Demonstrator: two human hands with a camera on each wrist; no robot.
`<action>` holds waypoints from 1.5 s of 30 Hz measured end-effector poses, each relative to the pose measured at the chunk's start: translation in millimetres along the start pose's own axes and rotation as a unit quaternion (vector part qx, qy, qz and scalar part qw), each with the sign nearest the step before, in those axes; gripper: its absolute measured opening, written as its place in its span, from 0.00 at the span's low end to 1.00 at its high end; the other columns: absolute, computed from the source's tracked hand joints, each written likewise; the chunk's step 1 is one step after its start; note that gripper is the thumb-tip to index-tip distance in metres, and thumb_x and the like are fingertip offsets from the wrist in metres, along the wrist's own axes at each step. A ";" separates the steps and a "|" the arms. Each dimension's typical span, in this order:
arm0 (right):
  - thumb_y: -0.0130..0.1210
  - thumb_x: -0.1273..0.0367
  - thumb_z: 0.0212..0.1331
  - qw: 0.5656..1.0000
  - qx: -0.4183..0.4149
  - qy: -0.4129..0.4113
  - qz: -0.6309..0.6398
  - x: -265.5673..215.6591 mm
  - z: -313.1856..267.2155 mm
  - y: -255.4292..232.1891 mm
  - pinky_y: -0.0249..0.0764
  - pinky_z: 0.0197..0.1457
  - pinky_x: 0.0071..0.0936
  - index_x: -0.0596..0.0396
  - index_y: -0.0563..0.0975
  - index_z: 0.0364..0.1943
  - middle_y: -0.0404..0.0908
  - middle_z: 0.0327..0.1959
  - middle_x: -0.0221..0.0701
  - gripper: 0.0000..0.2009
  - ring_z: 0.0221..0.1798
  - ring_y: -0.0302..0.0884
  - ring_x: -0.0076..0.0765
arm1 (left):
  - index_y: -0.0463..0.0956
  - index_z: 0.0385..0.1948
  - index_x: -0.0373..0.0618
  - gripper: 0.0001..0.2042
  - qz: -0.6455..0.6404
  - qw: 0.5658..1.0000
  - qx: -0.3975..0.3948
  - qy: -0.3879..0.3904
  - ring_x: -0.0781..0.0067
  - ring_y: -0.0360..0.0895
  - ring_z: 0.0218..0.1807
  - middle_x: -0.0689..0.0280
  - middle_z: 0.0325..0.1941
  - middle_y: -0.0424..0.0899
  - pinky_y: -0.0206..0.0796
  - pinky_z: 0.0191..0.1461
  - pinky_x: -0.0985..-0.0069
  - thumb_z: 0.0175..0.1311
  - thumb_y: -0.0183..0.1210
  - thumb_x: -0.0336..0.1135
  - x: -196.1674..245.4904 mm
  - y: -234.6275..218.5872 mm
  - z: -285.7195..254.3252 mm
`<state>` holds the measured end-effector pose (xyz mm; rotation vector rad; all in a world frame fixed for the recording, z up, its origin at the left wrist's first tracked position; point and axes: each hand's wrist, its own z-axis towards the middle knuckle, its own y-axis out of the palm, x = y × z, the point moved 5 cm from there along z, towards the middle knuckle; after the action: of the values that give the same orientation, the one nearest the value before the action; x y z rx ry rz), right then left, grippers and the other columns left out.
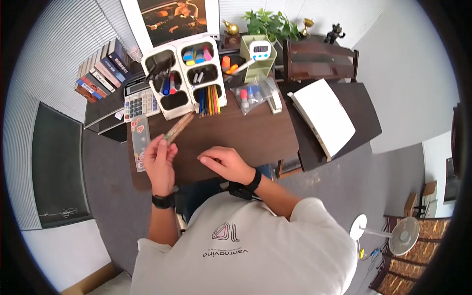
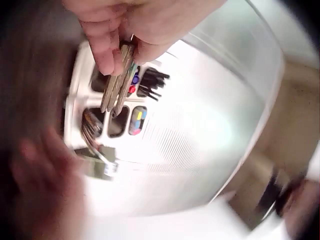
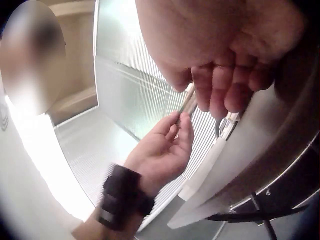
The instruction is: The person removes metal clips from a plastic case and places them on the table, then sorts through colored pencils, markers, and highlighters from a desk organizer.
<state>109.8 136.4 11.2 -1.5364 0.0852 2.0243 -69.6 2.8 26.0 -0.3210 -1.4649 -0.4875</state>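
My left hand [image 1: 160, 164] pinches a small bundle of slim brownish sticks [image 1: 179, 126] between thumb and fingers, over the left part of the dark desk [image 1: 226, 132]. In the left wrist view the sticks [image 2: 119, 85] lie side by side, pointing down from the left hand [image 2: 135, 25]. The right hand [image 1: 227, 164] is at the desk's near side, fingers loosely bent, holding nothing. Seen from the right wrist, the right hand [image 3: 220, 55] has relaxed fingers, and the left hand [image 3: 162, 150] is beyond it. A white organizer [image 1: 183, 73] stands just past the sticks.
The organizer holds black pens, markers, highlighters and colored pencils [image 1: 210, 101]. Left are a calculator [image 1: 140, 104], a clear sticker-covered case [image 1: 140, 142] and books [image 1: 105, 70]. Right are a plastic bag [image 1: 254, 95] with bottles, a stapler [image 1: 275, 102], a timer [image 1: 260, 49] and a white box [image 1: 323, 118].
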 end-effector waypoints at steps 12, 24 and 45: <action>0.66 0.67 0.71 0.993 0.068 0.066 0.068 -10.2 12.6 -19.5 0.74 0.35 0.29 0.58 0.81 0.40 0.80 0.29 0.29 0.08 0.29 0.75 0.24 | 0.80 0.59 0.38 0.13 -0.048 0.920 -0.257 -0.291 0.79 0.85 0.44 0.64 0.52 0.86 0.80 0.46 0.83 0.79 0.58 0.32 -22.4 46.5 -36.5; 0.65 0.67 0.66 0.974 0.162 0.008 -0.160 -3.2 9.9 -23.5 0.80 0.39 0.40 0.55 0.83 0.44 0.83 0.35 0.37 0.08 0.35 0.83 0.46 | 0.81 0.55 0.36 0.17 0.183 0.958 -0.133 0.179 0.53 0.84 0.53 0.51 0.55 0.84 0.76 0.60 0.63 0.69 0.50 0.18 -14.7 84.7 -40.7; 0.62 0.71 0.65 0.970 0.145 -0.032 -0.191 -3.1 2.7 -22.7 0.81 0.46 0.44 0.54 0.82 0.54 0.83 0.41 0.39 0.14 0.44 0.83 0.52 | 0.79 0.63 0.35 0.17 0.064 0.986 -0.153 0.015 0.76 0.83 0.51 0.58 0.64 0.85 0.76 0.56 0.73 0.76 0.49 0.22 -37.8 88.0 -28.8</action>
<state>118.9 154.9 21.5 -1.1979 0.0517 1.6704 -2.1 69.0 -6.6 -0.6448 -1.3290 -0.6119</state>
